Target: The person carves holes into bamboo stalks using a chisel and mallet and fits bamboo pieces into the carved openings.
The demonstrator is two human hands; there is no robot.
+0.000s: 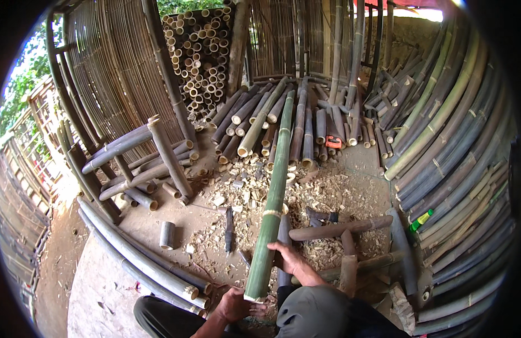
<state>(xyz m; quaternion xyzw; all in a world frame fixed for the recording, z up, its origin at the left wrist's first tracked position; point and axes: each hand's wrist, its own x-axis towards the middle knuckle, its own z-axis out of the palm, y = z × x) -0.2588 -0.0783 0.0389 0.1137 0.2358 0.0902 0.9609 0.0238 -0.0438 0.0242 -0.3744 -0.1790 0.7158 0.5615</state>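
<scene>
A long green bamboo pole [273, 211] slopes away from me, its near end low between my hands and its far end over the stacked poles. My right hand [291, 262] grips its right side a little above the near end, thumb on top and the other fingers mostly hidden beneath. Down at the pale cut end, my left hand [238, 306] holds the pole from the left, some fingers reaching under it. Left of the pole, a tool with a dark wrapped handle [229, 231] lies among wood chips. Another dark-handled tool [322, 217] rests on the right.
Bamboo frames stand left [142, 149] and right [350, 231]. A short bamboo piece [167, 235] sits on the floor. Poles [147, 267] lie at lower left; more poles [440, 124] lean at right. An orange tool [333, 142] and a green-yellow object [421, 220] rest among bamboo.
</scene>
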